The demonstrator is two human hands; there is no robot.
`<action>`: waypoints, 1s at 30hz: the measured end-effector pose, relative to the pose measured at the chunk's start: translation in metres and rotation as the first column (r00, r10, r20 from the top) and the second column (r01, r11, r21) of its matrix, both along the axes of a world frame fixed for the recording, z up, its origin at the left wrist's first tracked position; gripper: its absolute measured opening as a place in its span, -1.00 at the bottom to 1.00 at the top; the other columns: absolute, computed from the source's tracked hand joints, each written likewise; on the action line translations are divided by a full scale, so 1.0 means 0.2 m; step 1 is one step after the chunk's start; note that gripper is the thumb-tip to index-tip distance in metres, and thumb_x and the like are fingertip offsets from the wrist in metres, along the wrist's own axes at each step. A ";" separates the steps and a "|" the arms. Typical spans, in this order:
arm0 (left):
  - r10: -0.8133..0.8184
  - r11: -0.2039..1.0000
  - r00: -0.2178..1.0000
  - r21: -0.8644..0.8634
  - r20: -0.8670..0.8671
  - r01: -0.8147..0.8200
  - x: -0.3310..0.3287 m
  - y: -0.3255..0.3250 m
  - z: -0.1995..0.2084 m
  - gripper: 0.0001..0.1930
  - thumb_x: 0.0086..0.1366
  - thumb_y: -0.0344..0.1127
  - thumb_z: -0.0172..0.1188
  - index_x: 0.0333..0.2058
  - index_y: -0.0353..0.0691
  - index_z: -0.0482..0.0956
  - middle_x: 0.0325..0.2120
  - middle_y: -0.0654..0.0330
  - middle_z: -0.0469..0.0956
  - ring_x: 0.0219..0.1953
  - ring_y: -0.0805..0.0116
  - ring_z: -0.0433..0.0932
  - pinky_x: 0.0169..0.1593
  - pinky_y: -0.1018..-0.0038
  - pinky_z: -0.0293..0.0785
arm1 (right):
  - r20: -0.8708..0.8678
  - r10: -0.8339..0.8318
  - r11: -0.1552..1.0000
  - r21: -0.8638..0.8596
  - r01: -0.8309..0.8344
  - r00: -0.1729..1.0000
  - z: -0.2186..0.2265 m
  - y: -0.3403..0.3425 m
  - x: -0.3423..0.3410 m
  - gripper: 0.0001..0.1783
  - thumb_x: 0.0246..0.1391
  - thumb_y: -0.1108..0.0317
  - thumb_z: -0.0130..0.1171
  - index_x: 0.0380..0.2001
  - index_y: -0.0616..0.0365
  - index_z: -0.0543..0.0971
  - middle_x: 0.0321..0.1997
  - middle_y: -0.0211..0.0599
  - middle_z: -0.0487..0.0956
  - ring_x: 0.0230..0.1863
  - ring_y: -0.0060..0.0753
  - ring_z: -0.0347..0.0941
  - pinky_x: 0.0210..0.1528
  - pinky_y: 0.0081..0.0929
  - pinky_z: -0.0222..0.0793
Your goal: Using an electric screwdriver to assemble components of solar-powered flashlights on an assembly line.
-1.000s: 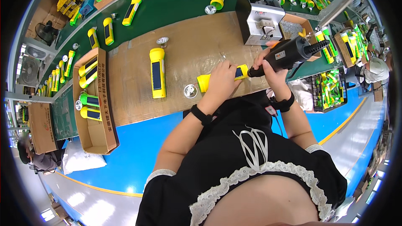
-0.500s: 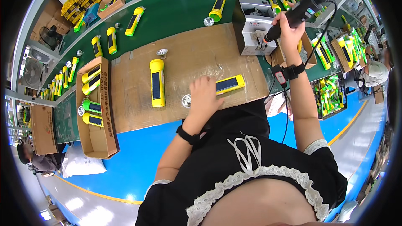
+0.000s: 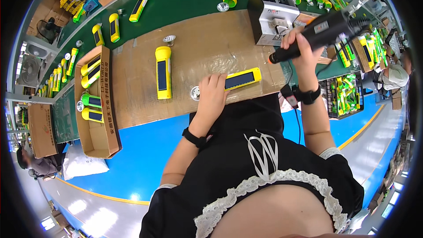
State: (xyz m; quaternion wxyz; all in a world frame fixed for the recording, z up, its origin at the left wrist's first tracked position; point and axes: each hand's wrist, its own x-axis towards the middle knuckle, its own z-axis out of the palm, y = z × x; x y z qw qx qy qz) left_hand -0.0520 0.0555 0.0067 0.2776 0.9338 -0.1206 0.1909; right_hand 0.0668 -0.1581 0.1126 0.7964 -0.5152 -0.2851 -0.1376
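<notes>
Overhead, brown cardboard-covered bench (image 3: 194,53), left hand (image 3: 213,94) flat on yellow torch (image 3: 241,79), right hand (image 3: 301,48) gripping black power screwdriver (image 3: 321,33).

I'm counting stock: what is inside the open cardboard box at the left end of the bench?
The cardboard box holds two yellow flashlights at its far end and two green-headed ones mid-box. The near end shows bare cardboard; anything beneath the lights is hidden.

Right hand (image 3: 301,48) with black power screwdriver (image 3: 321,31) now lowered from up high, back nearer yellow flashlight (image 3: 241,79) under left hand (image 3: 213,94)
</notes>
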 end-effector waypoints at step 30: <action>-0.060 0.994 0.996 -0.093 -0.073 0.053 0.10 0.04 0.05 -0.53 -0.15 -0.43 0.32 -0.18 -0.31 0.45 -0.28 0.03 0.41 -0.18 0.00 0.37 -0.07 0.23 0.29 | -0.021 0.133 0.962 -0.239 -0.134 0.991 -0.24 0.12 0.04 -0.58 0.01 0.50 0.09 -0.07 0.24 0.20 -0.56 -0.28 0.41 -0.56 -0.46 0.38 -0.43 -0.49 0.35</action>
